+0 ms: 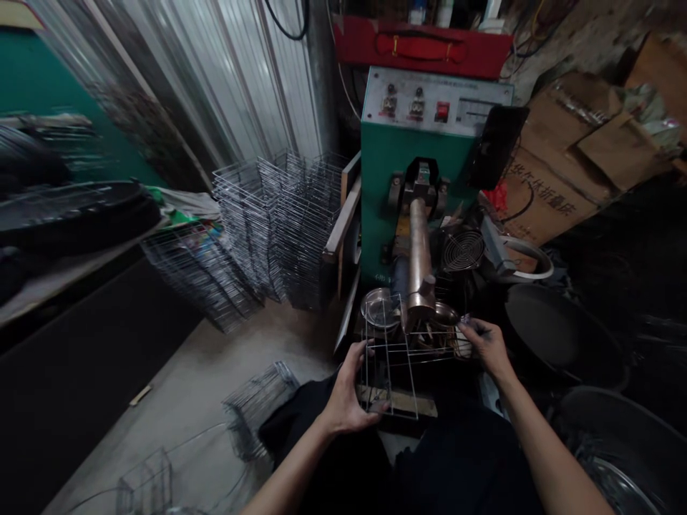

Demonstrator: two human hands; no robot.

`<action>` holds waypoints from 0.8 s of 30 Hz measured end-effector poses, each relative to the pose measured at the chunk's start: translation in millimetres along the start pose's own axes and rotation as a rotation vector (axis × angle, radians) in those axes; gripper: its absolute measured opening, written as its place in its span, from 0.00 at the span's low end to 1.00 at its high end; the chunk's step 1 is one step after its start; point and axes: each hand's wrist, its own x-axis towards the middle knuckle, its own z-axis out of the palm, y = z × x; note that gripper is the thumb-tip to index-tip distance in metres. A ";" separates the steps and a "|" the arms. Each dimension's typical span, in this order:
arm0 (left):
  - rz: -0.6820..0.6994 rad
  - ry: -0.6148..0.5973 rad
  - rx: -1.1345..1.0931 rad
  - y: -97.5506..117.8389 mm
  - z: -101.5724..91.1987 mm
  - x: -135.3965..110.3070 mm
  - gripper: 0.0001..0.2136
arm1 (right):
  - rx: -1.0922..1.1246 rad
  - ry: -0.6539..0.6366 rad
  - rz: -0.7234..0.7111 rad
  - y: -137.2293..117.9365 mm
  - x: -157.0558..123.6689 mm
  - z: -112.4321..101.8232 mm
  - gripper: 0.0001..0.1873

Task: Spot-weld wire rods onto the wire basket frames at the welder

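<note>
Left hand (348,393), right hand (486,345): grip closed on wire frame (400,354) edges; we should hold it level under copper electrode (420,272).

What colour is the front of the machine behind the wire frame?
Green; the machine shows best in the head view.

The left forearm (290,468) rises from the lower edge toward the middle, and the right forearm (542,443) angles in from the lower right. The left hand (348,395) sits nearer the body, thumb raised, fingers curled closed in a grip. The right hand (486,347) is higher and farther out, its wrist bent inward, fingertips pinched together and pointing left.
</note>
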 end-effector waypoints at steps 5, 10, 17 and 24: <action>0.021 0.011 0.049 2.0 -2.4 3.8 0.47 | 0.018 0.009 0.021 8.3 0.2 1.1 0.31; 0.042 0.014 0.082 9.2 -3.3 9.7 0.45 | 0.040 0.026 0.016 11.9 2.0 5.8 0.32; -0.108 0.012 -0.031 36.4 -9.1 -21.8 0.45 | -0.122 -0.195 -0.098 21.7 -31.0 -32.5 0.29; -0.569 0.051 -0.463 64.5 -42.5 -47.8 0.39 | -0.351 -0.385 0.028 25.1 -65.6 -66.3 0.28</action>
